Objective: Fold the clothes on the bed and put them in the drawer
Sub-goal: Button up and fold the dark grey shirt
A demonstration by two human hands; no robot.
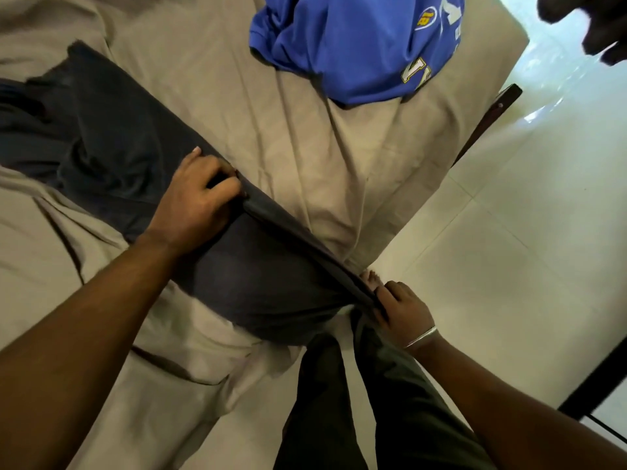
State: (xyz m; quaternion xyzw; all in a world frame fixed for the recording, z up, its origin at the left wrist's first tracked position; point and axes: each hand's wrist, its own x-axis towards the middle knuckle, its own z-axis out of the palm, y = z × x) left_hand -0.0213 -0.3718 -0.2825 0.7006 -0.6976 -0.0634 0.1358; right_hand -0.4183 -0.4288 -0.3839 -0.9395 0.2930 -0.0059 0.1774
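Dark trousers (pixel 142 154) stretched across the beige-sheeted bed (pixel 288 137), both hands (pixel 200 195) (pixel 403 310) pinching one edge; blue jersey (pixel 356 45) behind, white tile floor (pixel 526 249).

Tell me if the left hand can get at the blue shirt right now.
Probably not yet: the left hand grips the dark garment, as does the right hand. The blue shirt lies uncovered farther up the bed.

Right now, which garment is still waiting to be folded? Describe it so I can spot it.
On the beige bed, look to the far edge, away from both hands. A crumpled blue jersey lies there, with yellow-and-white lettering, unlike the plain dark garment nearer.
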